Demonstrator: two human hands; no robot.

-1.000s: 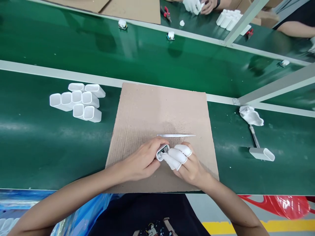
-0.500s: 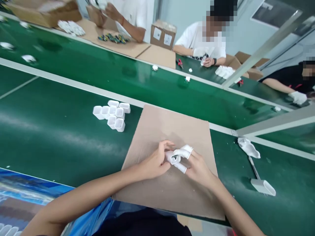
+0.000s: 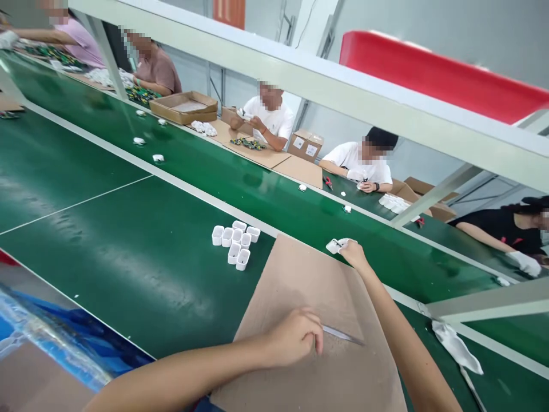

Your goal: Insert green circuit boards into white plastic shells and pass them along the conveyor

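My left hand (image 3: 295,336) is closed over the cardboard sheet (image 3: 295,274), its fingers curled down. A thin, pointed metal tool (image 3: 343,335) sticks out to the right from its fingers; its other end is hidden. My right hand (image 3: 354,252) reaches past the sheet's far edge, over the green belt. Its fingers are closed on a small white plastic housing (image 3: 333,246) with something dark at its opening. To the left of the sheet, several white plastic housings (image 3: 242,258) stand grouped on the green table, open ends up.
A pale rail (image 3: 201,197) separates the table from the belt (image 3: 274,197), which carries white pieces. Co-workers (image 3: 274,117) sit across it. A slanted frame post (image 3: 493,303) and a white glove-like item (image 3: 457,346) are at right. A frame beam (image 3: 300,71) crosses overhead.
The view has tilted upward. My hands have parted: the right carried the white housing forward over the belt, while the left let go of it and now has a metal tool at its fingers.
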